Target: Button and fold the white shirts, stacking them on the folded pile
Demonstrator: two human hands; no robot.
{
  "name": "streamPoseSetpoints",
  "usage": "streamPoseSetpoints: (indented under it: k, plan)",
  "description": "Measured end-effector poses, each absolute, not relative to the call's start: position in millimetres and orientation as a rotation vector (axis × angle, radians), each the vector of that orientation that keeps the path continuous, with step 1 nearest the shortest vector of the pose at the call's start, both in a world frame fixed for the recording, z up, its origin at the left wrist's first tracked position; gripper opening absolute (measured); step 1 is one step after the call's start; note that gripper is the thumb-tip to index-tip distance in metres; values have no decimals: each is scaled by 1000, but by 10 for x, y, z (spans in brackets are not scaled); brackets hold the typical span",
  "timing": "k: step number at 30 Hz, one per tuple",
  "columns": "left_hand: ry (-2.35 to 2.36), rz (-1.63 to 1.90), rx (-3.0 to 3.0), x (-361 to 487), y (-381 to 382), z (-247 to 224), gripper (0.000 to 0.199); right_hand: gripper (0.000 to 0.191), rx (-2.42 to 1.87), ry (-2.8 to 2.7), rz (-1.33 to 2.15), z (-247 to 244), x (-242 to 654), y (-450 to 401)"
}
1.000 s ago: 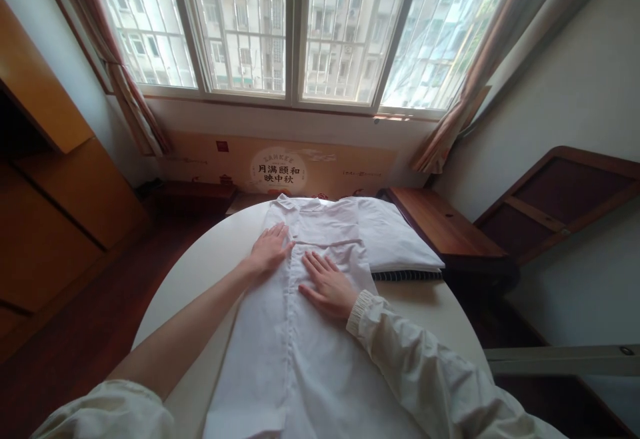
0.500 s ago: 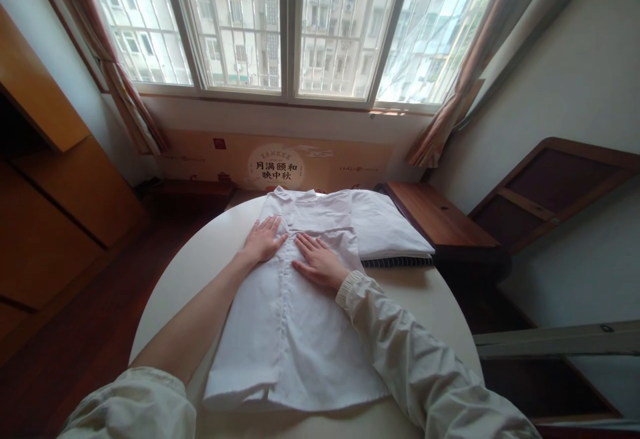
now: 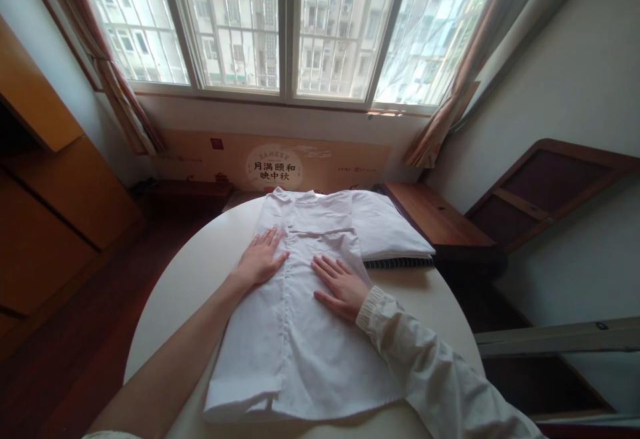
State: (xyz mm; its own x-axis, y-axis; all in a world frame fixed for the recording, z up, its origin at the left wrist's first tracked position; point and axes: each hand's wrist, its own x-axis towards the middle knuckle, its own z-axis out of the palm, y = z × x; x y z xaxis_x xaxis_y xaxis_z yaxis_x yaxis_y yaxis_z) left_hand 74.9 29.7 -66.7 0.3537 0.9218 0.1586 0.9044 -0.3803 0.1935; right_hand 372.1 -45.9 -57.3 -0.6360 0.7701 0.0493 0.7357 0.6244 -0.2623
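A white shirt [image 3: 320, 352] lies spread lengthwise on the round table, its collar end toward the window and its sides folded in. A seam or fold runs down its middle. My left hand [image 3: 261, 257] rests flat on the shirt's left part, fingers stretched out. To the right of the middle seam, my right hand [image 3: 343, 286] presses flat on the cloth with its fingers extended. Neither hand grips anything. At the shirt's upper right, against its edge, sits a folded white garment [image 3: 393, 226] on top of a dark striped cloth [image 3: 397, 262].
The pale round table [image 3: 170, 306] carries the clothes. Behind it stand a low wooden cabinet [image 3: 440, 216] at right and a printed banner [image 3: 340, 159] under the barred window [image 3: 335, 39]. A wooden wardrobe [image 3: 65, 206] is at left, a framed panel [image 3: 550, 186] at right.
My right hand has slid right and toward me over the shirt, away from the middle seam. My left hand has moved slightly toward me. Both stay flat.
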Motion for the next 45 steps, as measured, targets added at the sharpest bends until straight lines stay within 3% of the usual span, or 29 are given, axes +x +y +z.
streamPoseSetpoints:
  k: [5,16,20,26,31,39,45]
  plan:
    - [1684,385,2551,723,276,-663,74,77,-1306,-2666,329,-582,3815,-549]
    - [1181,297,2793,700,67,-538,90,80,-1416,-2583,232,-581,3776,-534]
    - [1150,294,2785,699,66,-500,85,76,-1388,-2556,213,-565,3788,-521]
    - [1145,301,2758,674,107,-518,77,40,-1340,-2286,190,-451,3906,-472]
    - [1155,286,2715,691,95,-499,78,29,-1342,-2043,-21,-341,4036,-437]
    - [1160,300,2704,694,88,-478,79,34,-1393,-1860,-180,-305,4173,-347]
    - [1125,321,2701,679,108,-506,79,48,-1533,-1798,-2,-155,4284,142]
